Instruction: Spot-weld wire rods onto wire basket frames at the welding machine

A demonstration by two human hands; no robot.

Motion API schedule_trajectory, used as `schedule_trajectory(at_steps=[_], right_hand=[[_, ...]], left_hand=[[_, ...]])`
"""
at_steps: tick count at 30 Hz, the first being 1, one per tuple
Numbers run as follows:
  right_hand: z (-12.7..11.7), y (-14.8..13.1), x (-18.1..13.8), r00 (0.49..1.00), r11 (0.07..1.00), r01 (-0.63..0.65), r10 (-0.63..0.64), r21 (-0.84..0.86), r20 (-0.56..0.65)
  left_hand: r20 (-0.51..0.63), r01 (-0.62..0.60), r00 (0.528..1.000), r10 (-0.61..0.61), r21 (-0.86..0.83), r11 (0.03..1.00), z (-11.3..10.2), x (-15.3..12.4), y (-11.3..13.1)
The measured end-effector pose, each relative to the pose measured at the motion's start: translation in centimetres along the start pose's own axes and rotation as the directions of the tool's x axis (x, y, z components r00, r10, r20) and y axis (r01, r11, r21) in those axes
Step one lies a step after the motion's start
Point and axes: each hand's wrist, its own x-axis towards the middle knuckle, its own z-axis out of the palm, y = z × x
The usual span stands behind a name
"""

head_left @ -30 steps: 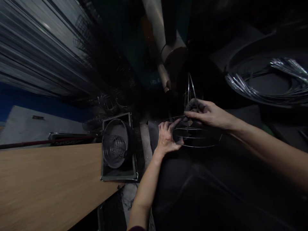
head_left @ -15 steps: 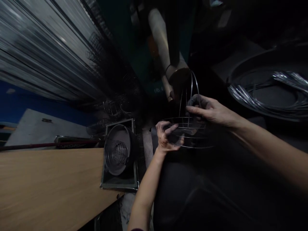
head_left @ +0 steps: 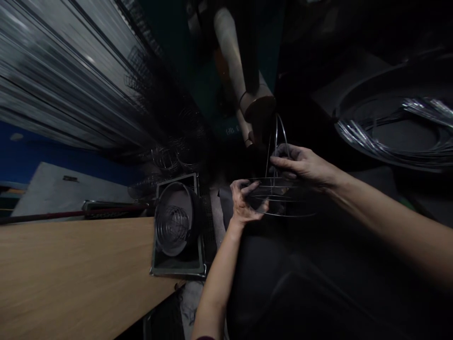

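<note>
Right of the metal tray [head_left: 177,273], level with its far end, the wire frame [head_left: 290,215] hangs between both hands: left hand [head_left: 245,207] fingers curl round its rim, right hand [head_left: 303,166] fingers pinch its upright loop.

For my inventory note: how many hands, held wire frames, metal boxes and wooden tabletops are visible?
Bare hands: 2, left hand, right hand
Round silver wire frame, held by both: 1
Grey square metal box: 1
Light wooden tabletop: 1
Total: 5

Left hand [head_left: 246,204] and right hand [head_left: 301,166] grip, fingers curled.
</note>
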Motion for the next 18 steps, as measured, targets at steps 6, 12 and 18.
schedule_trajectory(at_steps=[6, 12, 18], right_hand=[[0.2, -1.7, 1.4, 0.999, 0.999, 0.043, -0.043, -0.006, 0.027], [0.8, -2.7, 1.6, 0.99, 0.992, 0.12, -0.116, -0.047, 0.075], [0.7, -3.0, -0.9, 0.962, 0.934, 0.273, -0.266, -0.229, 0.06]], left_hand=[[0.0, -0.025, 1.0, 0.025, -0.021, 0.999, 0.0, 2.3, -1.1], [-0.051, -0.083, 0.995, 0.085, 0.047, 0.995, -0.2, 2.9, -0.9], [-0.094, -0.224, 0.967, 0.237, 0.131, 0.966, -1.0, 2.6, 0.4]])
